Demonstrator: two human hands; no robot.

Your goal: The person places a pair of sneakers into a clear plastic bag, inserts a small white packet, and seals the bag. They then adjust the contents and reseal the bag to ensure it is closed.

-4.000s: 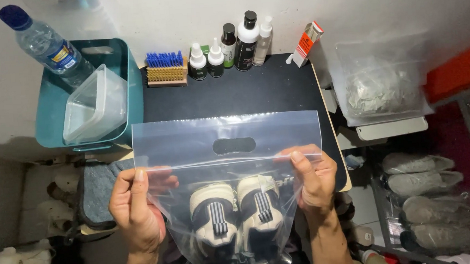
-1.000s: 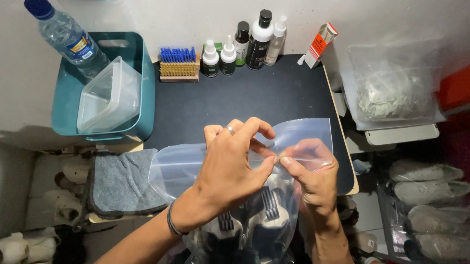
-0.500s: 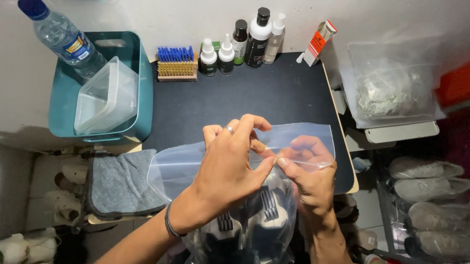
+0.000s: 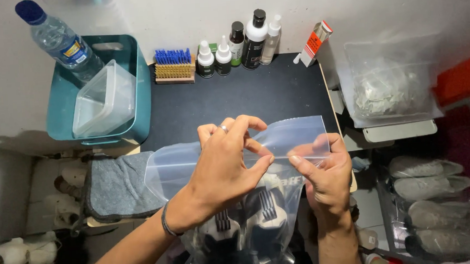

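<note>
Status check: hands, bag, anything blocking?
Left hand and right hand both pinch the top edge of the clear plastic bag. Pair of shoes inside. Black table behind; nothing obstructing.

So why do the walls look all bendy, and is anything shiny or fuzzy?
In the head view, the wide lens bows the edges, so the water bottle leans. Light glares softly on the clear plastic bag, hazing the shoes inside. The left hand and right hand look sharp; the lower corners fall dim.

Shoes [image 4: 247,230] blurred thru bag [image 4: 296,136], btm cut off
</note>
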